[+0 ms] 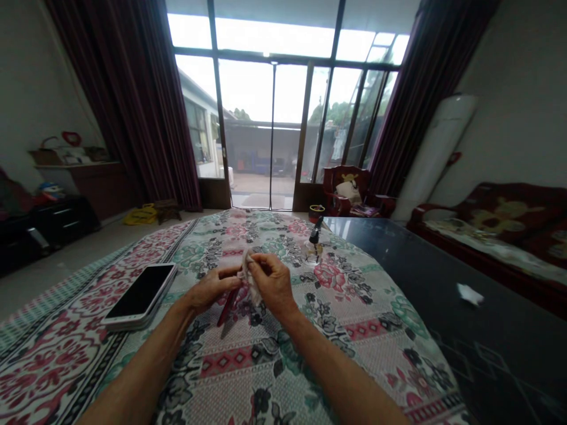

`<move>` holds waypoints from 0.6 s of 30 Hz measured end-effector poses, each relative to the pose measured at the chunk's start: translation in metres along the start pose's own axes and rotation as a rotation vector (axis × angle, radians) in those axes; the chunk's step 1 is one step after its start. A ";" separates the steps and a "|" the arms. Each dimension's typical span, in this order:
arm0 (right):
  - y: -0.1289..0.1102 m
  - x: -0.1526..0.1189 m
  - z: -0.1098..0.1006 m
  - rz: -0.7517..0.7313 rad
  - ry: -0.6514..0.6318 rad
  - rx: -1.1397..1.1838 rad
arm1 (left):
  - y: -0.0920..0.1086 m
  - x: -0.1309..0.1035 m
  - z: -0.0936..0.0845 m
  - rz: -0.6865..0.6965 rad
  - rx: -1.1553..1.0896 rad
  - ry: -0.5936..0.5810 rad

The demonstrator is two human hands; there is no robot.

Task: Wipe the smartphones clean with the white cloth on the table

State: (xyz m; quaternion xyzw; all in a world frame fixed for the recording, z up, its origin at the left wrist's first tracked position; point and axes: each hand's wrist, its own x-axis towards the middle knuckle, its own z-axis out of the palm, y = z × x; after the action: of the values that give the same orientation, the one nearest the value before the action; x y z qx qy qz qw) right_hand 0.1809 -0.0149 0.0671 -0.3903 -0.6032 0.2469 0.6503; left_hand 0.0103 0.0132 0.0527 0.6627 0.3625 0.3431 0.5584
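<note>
Over the middle of the flowered tablecloth [234, 401], both hands meet in front of me. My right hand [273, 283] is closed, pinching a crumpled whitish cloth [253, 289] between thumb and fingers. My left hand [213, 288] is closed too, its fingertips against the cloth and at the upper end of a slim red object [227, 307]. That object slants down toward me, with a greyish strip along its lower end; its upper end is hidden by the fingers, so its kind cannot be made out. Beyond my right hand stands a small clear bottle [313, 252] with a black top.
To the left lies a white-framed tablet [140, 293] with a dark screen, on top of another flat white thing. A glossy dark table surface [411, 265] adjoins on the right, bearing a small white piece [470, 294]. Glass doors [274, 136] stand beyond.
</note>
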 end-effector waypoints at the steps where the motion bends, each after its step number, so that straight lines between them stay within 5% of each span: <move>1: 0.002 0.003 -0.002 0.030 0.024 0.017 | 0.002 0.000 0.002 0.005 0.022 -0.019; 5: 0.008 0.011 -0.011 0.072 0.088 0.020 | 0.011 -0.001 0.010 0.053 0.053 -0.088; 12: 0.007 0.001 -0.002 0.035 -0.010 -0.005 | 0.005 -0.002 0.003 0.008 0.010 -0.026; 18: 0.005 0.006 -0.008 0.061 0.085 0.025 | 0.010 0.000 0.010 0.062 -0.016 -0.091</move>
State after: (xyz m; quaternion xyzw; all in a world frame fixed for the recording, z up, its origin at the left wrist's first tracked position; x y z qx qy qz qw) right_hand 0.1904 -0.0090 0.0665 -0.4106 -0.5597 0.2572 0.6723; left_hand 0.0203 0.0070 0.0610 0.6839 0.3133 0.3326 0.5687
